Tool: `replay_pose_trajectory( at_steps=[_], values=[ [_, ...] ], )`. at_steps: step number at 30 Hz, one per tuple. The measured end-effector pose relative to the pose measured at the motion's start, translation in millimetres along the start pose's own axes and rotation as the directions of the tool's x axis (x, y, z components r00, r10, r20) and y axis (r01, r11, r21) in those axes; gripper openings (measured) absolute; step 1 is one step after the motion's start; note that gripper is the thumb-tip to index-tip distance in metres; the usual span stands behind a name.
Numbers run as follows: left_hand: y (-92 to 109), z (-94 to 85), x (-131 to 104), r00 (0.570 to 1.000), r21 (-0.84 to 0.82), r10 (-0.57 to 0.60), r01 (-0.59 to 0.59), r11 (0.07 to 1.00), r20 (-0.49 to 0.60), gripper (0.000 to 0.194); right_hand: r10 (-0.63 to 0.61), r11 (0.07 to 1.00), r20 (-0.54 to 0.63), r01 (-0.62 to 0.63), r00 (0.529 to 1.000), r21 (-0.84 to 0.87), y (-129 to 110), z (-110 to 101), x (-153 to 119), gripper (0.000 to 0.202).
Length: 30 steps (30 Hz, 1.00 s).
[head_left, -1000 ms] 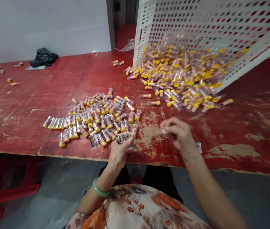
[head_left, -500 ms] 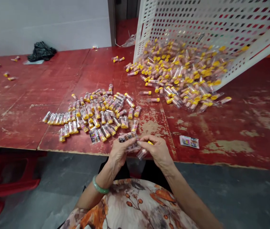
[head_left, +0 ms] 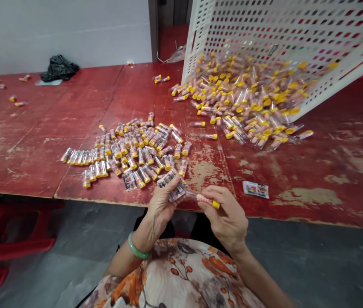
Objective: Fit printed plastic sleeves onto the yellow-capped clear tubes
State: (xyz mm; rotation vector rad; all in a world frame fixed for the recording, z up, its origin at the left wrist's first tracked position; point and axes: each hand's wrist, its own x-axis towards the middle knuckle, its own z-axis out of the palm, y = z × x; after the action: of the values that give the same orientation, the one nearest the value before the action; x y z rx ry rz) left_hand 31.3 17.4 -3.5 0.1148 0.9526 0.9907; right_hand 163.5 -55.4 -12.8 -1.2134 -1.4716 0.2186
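Observation:
My left hand (head_left: 161,204) grips a few printed paper labels (head_left: 175,192) between thumb and fingers, over the table's front edge. Close to its fingertips is the clear end of a small plastic tube (head_left: 191,194). The fingers of my right hand (head_left: 228,220) pinch the tube's other end, where a yellow cap (head_left: 215,204) and a pinkish filling (head_left: 203,199) show. Whether the filling sits inside the clear part or is partly drawn out, I cannot tell. Just beyond my left hand lies a spread of labelled tubes (head_left: 133,149) with yellow caps.
A white perforated crate (head_left: 338,92) lies tipped at the back right, yellow-capped tubes (head_left: 242,98) spilling from it. On the red table (head_left: 81,107) are a small label stack (head_left: 255,189) at right and a black plastic bag (head_left: 58,68). A red stool (head_left: 17,226) stands lower left.
My right hand has moved right, away from my left, and turned with the yellow-capped tube, which now points sideways. The labels in my left hand have tilted.

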Motion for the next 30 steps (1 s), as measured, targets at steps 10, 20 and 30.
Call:
replay_pose_trajectory(
  at_steps=[10,20,30],
  values=[
    [-2.2,-4.7,-1.5,0.993,-0.09,-0.057,0.066,0.994,0.108,0.024,-0.36,0.879,-0.038,0.325,0.932,-0.35,1.0,4.7,-4.9,0.036],
    [-9.9,-1.8,1.9,0.98,-0.028,0.181,-0.179,0.983,0.08,0.032,-0.333,0.891,-0.076,0.288,0.94,-0.352,1.1,9.6,-4.7,0.036],
    [-6.6,-5.6,4.2,0.99,-0.066,-0.104,0.111,0.992,0.096,0.024,-0.206,0.936,-0.174,0.141,0.963,-0.324,5.3,5.1,-5.9,0.03]
  ],
)
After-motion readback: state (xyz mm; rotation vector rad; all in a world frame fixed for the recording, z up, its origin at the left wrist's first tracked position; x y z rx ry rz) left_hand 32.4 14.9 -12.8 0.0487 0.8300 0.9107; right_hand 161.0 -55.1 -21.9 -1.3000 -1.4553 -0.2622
